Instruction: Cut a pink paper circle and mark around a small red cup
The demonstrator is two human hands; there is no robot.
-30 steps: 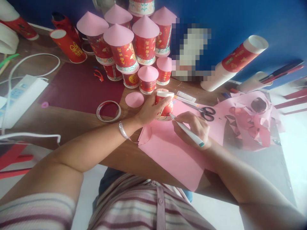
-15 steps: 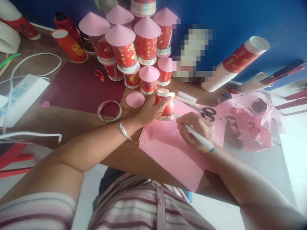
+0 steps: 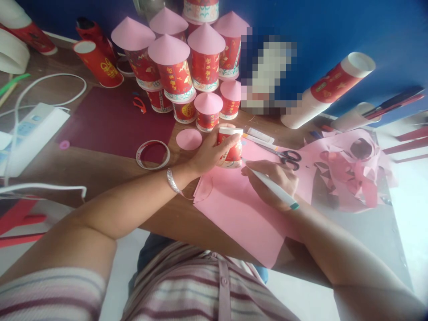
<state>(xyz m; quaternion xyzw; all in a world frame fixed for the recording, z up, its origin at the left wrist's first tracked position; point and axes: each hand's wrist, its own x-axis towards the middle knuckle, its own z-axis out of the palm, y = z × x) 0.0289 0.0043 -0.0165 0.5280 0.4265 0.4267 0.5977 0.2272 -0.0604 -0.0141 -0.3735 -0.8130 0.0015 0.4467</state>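
Holding a red cup (image 3: pixel 235 153) upright in the left grip (image 3: pixel 207 155), closed around its side, above pink paper (image 3: pixel 240 209); pinching a white marker (image 3: pixel 280 193) in the closed right grip (image 3: pixel 272 178), with tip beside the cup's lower edge.

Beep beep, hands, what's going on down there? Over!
Left hand gripping red cup. Right hand holding white pen, tip near the cup's lower part, contact unclear. Scissors close by right hand, not between pen and cup.
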